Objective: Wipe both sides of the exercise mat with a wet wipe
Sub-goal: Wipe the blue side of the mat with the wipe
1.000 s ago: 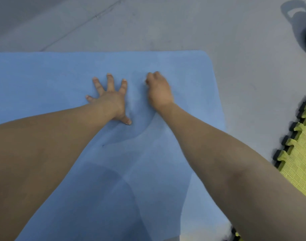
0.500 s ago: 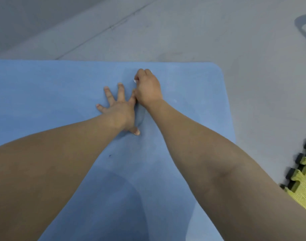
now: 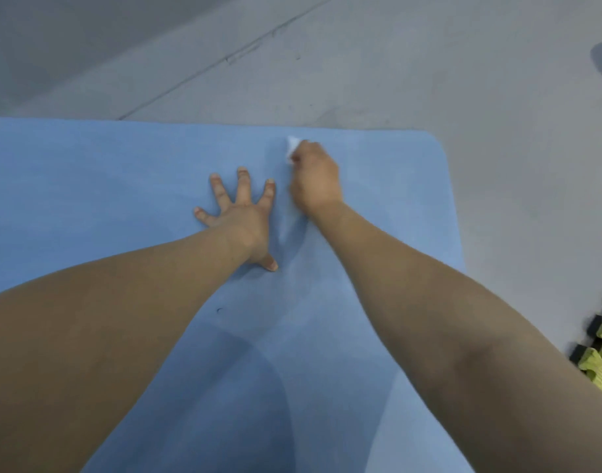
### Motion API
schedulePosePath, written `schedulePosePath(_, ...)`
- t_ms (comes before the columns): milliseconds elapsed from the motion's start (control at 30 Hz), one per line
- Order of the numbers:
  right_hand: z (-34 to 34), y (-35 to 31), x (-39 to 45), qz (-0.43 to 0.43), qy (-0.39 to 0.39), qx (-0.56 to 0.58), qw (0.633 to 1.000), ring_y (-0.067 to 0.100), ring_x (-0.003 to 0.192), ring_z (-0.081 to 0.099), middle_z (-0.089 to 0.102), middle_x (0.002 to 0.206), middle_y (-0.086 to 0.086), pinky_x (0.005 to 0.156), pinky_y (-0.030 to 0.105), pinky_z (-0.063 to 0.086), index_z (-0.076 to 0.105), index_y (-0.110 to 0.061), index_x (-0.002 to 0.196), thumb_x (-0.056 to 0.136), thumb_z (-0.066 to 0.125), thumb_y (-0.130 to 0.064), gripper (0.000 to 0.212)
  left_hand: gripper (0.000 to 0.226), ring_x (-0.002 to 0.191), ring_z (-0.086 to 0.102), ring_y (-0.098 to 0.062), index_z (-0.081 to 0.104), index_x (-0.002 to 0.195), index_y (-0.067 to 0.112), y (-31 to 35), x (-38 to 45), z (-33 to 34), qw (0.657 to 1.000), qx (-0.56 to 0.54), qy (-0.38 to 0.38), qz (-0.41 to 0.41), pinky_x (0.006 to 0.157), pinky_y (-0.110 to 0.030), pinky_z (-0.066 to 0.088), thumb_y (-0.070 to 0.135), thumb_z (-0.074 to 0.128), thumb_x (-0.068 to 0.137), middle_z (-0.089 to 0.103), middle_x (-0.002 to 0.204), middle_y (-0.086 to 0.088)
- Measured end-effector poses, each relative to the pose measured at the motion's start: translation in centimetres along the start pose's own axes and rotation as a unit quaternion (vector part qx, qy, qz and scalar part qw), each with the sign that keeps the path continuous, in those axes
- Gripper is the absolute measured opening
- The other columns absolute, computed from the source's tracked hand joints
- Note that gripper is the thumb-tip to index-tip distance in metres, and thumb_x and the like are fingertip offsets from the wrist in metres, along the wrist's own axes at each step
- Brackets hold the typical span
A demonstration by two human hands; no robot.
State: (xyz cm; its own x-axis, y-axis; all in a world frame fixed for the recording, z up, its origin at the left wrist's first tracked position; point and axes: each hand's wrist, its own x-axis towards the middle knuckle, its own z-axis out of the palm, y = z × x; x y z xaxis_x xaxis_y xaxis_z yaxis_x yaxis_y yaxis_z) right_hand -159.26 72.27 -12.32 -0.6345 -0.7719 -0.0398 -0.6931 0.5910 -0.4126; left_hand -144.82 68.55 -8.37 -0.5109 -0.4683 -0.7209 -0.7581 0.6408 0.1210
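Blue exercise mat (image 3: 122, 186) is lying flat on the grey floor (image 3: 429, 63), and it fills most of the view. Its far short edge runs left to right across the picture, with a rounded corner at the far right, so the long axis points away from the person and back toward them. The surface looks like smooth matte foam, soft and a bit grainy, with darker shadow patches near the bottom.

Left hand (image 3: 240, 216) is planted palm down on the mat, fingers (image 3: 243, 186) straight and spread wide apart, thumb sticking out to the side.

Right hand (image 3: 315, 180) is just beside it, slightly farther up the mat, with its fingers curled tight round a white wet wipe (image 3: 291, 148). Only a crumpled bit of the wipe pokes out past the knuckles, and it sits against the mat not far from the far edge.

Off to the right on the floor there's a yellow and black foam tile (image 3: 600, 356) with jigsaw-style interlocking teeth, well apart from the hands.
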Motion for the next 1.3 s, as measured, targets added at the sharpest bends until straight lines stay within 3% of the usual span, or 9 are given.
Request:
schedulePosePath(200, -1.8, 3.3, -1.2, -0.064, -0.036, -0.030, 0.997, 0.042, 0.091, 0.058, 0.057, 0.105, 0.024, 0.076, 0.043, 0.042, 0.060, -0.002, 0.106, 0.088, 0.057, -0.010, 0.020, 0.151, 0.142, -0.034, -0.048, -0.023, 0.152, 0.046, -0.2, 0.2, 0.2, 1.000, 0.000, 0.008, -0.001, 0.108, -0.080, 0.014, 0.055, 0.093, 0.056, -0.044, 0.155, 0.001)
schedulePosePath(433, -5.6, 11.9, -5.9, 0.186, 0.060, -0.032, 0.980, 0.040, 0.097, 0.056, 0.055, 0.112, 0.020, 0.083, 0.041, 0.040, 0.057, -0.004, 0.109, 0.088, 0.050, -0.006, 0.023, 0.152, 0.142, -0.033, -0.050, -0.026, 0.151, 0.044, -0.1, 0.1, 0.0, 1.000, 0.009, 0.004, 0.001, 0.107, -0.080, 0.015, 0.056, 0.093, 0.056, -0.044, 0.155, 0.000)
schedulePosePath(533, -1.8, 5.0, -6.7, 0.106, 0.040, 0.050, 0.992, 0.039, 0.104, 0.060, 0.063, 0.112, 0.021, 0.092, 0.040, 0.042, 0.064, -0.004, 0.109, 0.087, 0.053, -0.006, 0.025, 0.152, 0.142, -0.034, -0.049, -0.024, 0.152, 0.045, -0.1, 0.0, 0.0, 1.000, 0.003, 0.005, -0.001, 0.107, -0.081, 0.014, 0.055, 0.093, 0.056, -0.043, 0.156, 0.001)
schedulePosePath(633, 1.0, -1.8, -9.7, -0.028, -0.051, 0.046, 0.997, 0.035, 0.090, 0.061, 0.061, 0.103, 0.020, 0.077, 0.039, 0.044, 0.063, -0.003, 0.103, 0.073, 0.072, -0.012, 0.033, 0.145, 0.144, -0.032, -0.046, -0.019, 0.153, 0.047, -0.2, -0.2, 0.1, 1.000, -0.019, 0.018, 0.005, 0.109, -0.080, 0.012, 0.049, 0.093, 0.061, -0.040, 0.158, 0.003)
schedulePosePath(733, 0.0, -1.0, -10.9, -0.053, -0.081, -0.006, 0.995, 0.036, 0.096, 0.057, 0.057, 0.109, 0.021, 0.078, 0.039, 0.039, 0.059, -0.002, 0.113, 0.083, 0.066, -0.013, 0.033, 0.140, 0.146, -0.030, -0.045, -0.012, 0.155, 0.046, -1.0, -0.4, 0.6, 0.999, -0.018, 0.041, 0.031, 0.109, -0.078, 0.013, 0.056, 0.091, 0.060, -0.035, 0.160, 0.003)
schedulePosePath(933, -4.5, 10.1, -14.4, 0.175, -0.002, -0.109, 0.979, 0.039, 0.105, 0.055, 0.051, 0.115, 0.020, 0.088, 0.041, 0.041, 0.053, -0.004, 0.122, 0.090, 0.048, -0.006, 0.032, 0.080, 0.147, 0.017, -0.036, 0.041, 0.144, 0.031, -2.4, -2.1, 3.7, 0.977, 0.038, 0.178, 0.111, 0.109, -0.057, 0.038, 0.062, 0.073, 0.078, 0.020, 0.157, -0.007)
schedulePosePath(1067, -1.4, 3.9, -15.3, 0.146, -0.003, -0.014, 0.989, 0.032, 0.123, 0.050, 0.054, 0.132, 0.019, 0.100, 0.028, 0.033, 0.055, -0.005, 0.130, 0.100, 0.047, -0.015, 0.032, 0.047, 0.129, 0.035, -0.029, 0.053, 0.132, 0.025, -3.1, -3.6, 5.5, 0.964, 0.036, 0.218, 0.148, 0.096, -0.043, 0.048, 0.047, 0.063, 0.092, 0.040, 0.137, -0.003)
schedulePosePath(1200, 3.1, -4.8, -18.2, 0.058, -0.041, 0.011, 0.997, 0.038, 0.101, 0.057, 0.057, 0.115, 0.021, 0.086, 0.041, 0.040, 0.058, -0.004, 0.116, 0.093, 0.052, -0.013, 0.026, 0.056, 0.142, 0.030, -0.030, 0.053, 0.141, 0.018, -6.9, -3.9, 5.0, 0.960, 0.016, 0.163, 0.227, 0.117, -0.035, 0.029, 0.029, 0.070, 0.089, 0.038, 0.154, -0.008)
schedulePosePath(1300, 3.6, -7.5, -18.9, 0.038, -0.053, -0.001, 0.998, 0.035, 0.098, 0.054, 0.053, 0.116, 0.018, 0.079, 0.038, 0.039, 0.054, -0.005, 0.120, 0.088, 0.051, -0.008, 0.032, 0.067, 0.148, 0.018, -0.028, 0.046, 0.146, 0.023, -9.8, -4.9, 5.1, 0.970, 0.023, 0.150, 0.192, 0.118, -0.039, 0.030, 0.040, 0.071, 0.087, 0.026, 0.160, -0.007)
